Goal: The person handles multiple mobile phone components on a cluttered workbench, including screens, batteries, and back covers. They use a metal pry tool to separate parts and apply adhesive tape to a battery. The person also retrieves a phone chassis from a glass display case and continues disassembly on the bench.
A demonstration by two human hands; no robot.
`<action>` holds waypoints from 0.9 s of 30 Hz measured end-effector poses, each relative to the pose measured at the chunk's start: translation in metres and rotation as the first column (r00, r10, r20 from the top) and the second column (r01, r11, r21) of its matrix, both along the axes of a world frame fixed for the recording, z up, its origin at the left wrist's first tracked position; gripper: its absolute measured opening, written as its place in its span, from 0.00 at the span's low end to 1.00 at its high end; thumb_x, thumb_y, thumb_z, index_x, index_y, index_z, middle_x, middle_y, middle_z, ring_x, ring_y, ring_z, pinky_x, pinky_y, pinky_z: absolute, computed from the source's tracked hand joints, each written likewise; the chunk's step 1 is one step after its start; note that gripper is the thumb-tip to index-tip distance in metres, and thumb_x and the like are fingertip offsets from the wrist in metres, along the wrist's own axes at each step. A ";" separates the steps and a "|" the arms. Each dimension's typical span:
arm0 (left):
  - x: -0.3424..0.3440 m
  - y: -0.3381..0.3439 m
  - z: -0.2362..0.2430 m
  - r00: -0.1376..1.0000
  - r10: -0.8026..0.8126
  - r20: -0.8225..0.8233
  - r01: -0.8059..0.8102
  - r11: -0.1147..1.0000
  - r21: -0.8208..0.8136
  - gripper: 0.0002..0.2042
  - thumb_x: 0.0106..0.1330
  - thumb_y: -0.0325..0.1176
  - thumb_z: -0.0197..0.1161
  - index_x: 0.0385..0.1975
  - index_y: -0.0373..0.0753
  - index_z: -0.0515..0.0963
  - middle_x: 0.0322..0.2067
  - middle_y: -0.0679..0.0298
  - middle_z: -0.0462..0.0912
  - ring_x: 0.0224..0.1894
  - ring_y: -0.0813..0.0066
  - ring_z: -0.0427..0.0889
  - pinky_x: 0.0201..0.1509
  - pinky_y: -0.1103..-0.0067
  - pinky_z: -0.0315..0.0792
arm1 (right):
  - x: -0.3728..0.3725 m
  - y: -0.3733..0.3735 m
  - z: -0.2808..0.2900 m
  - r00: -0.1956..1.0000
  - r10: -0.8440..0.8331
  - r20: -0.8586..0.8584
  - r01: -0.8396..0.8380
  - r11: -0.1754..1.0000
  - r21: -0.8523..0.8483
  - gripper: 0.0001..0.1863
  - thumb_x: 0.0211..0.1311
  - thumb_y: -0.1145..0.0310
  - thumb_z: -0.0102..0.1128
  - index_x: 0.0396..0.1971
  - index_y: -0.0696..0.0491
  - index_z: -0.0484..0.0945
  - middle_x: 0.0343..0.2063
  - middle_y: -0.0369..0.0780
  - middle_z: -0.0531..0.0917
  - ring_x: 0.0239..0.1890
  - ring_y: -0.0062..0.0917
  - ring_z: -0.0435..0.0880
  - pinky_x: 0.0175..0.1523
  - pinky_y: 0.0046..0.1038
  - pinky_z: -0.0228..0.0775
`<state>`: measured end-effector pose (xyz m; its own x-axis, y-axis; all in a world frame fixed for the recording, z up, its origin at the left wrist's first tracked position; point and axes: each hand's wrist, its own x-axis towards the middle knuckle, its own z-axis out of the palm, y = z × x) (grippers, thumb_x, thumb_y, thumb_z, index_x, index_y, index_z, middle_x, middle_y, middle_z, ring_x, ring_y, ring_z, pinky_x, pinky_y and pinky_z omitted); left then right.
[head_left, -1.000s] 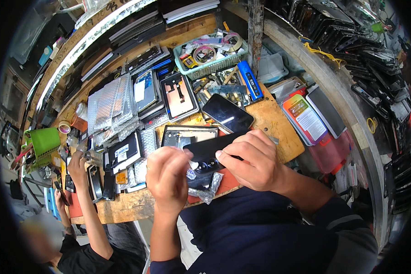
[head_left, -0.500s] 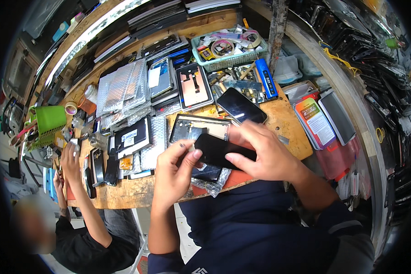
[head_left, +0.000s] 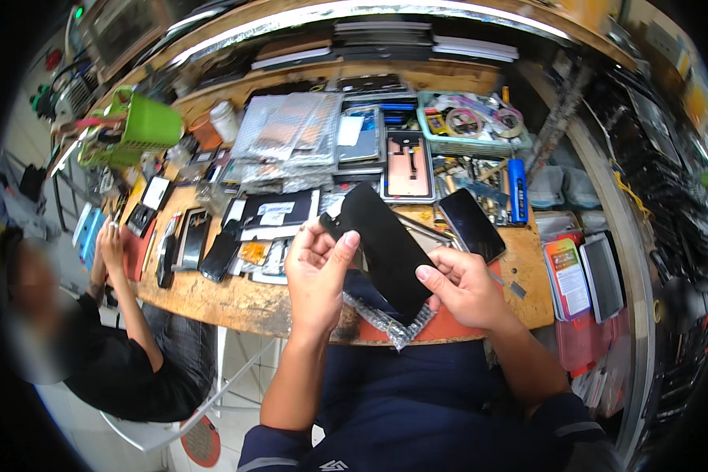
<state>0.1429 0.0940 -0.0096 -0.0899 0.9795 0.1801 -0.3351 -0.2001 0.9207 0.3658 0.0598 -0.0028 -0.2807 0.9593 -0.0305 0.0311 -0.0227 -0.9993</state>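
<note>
A flat black phone screen [head_left: 384, 250] is tilted between my two hands above the near edge of the bench. My left hand [head_left: 316, 271] is closed at its upper left edge, thumb in front, beside a small dark piece that looks like a flex cable [head_left: 332, 225]. On the lower right edge, my right hand [head_left: 466, 285] pinches the screen between thumb and fingers. Under it lies clear bubble wrap [head_left: 393, 324] on a red mat [head_left: 448, 330]. Partly hidden behind the screen is an opened tablet housing [head_left: 425, 229]. A dark phone [head_left: 472, 226] rests to the right.
Stacked tablets and bubble-wrapped panels [head_left: 283, 138] fill the back. A teal basket [head_left: 480, 147] of tapes stands behind a blue tool [head_left: 518, 191]. At left sit a green basket [head_left: 153, 122] and another person's hands [head_left: 112, 245]. Packaged items [head_left: 570, 275] stand beyond the right edge.
My view has swung left and the bench appears shifted right. The screen has turned more upright, with its face broader to view. My right hand has slid down to its lower right edge.
</note>
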 end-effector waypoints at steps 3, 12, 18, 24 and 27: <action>-0.006 0.000 -0.002 0.993 0.075 0.093 -0.074 0.997 -0.011 0.13 0.72 0.28 0.71 0.52 0.33 0.78 0.36 0.65 0.87 0.35 0.84 0.83 0.40 0.84 0.78 | -0.012 0.010 -0.010 1.000 0.002 -0.023 -0.002 1.000 0.017 0.10 0.78 0.67 0.60 0.39 0.59 0.80 0.24 0.29 0.77 0.21 0.10 0.78 0.27 0.17 0.70; -0.089 -0.002 -0.017 0.929 0.262 0.260 -0.269 0.963 -0.011 0.10 0.77 0.36 0.65 0.50 0.38 0.81 0.38 0.70 0.89 0.35 0.88 0.85 0.36 0.87 0.78 | -0.107 0.060 0.005 0.988 0.151 0.026 -0.152 0.985 0.077 0.09 0.76 0.71 0.61 0.40 0.64 0.81 0.24 0.36 0.83 0.19 0.15 0.81 0.30 0.20 0.78; -0.147 -0.015 -0.050 0.888 0.449 0.100 -0.445 0.893 -0.064 0.06 0.76 0.35 0.67 0.39 0.44 0.77 0.31 0.75 0.83 0.29 0.90 0.77 0.31 0.85 0.76 | -0.155 0.069 0.006 0.939 0.169 0.301 -0.261 0.917 0.301 0.11 0.72 0.72 0.67 0.46 0.63 0.82 0.23 0.34 0.83 0.21 0.12 0.80 0.26 0.18 0.71; -0.182 -0.044 -0.038 0.768 0.616 0.177 -0.593 0.788 -0.167 0.03 0.79 0.34 0.62 0.41 0.45 0.77 0.31 0.73 0.83 0.28 0.88 0.79 0.33 0.88 0.75 | -0.093 0.062 0.025 0.913 -0.081 0.399 -0.100 0.906 0.412 0.09 0.68 0.72 0.70 0.39 0.62 0.85 0.20 0.34 0.83 0.21 0.11 0.77 0.28 0.19 0.71; -0.152 -0.046 -0.062 0.915 0.327 0.237 -0.299 0.943 -0.146 0.04 0.78 0.33 0.63 0.39 0.42 0.77 0.33 0.71 0.85 0.29 0.87 0.82 0.29 0.87 0.78 | -0.075 0.053 0.025 0.892 -0.066 0.446 -0.092 0.942 0.322 0.09 0.69 0.70 0.71 0.40 0.61 0.85 0.22 0.33 0.83 0.23 0.09 0.76 0.29 0.19 0.71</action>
<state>-0.0087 0.0484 -0.0718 -0.4239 0.9057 0.0088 -0.4964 -0.2404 0.8342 0.2908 0.1124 0.0219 -0.3249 0.9324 0.1584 0.4712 0.3048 -0.8277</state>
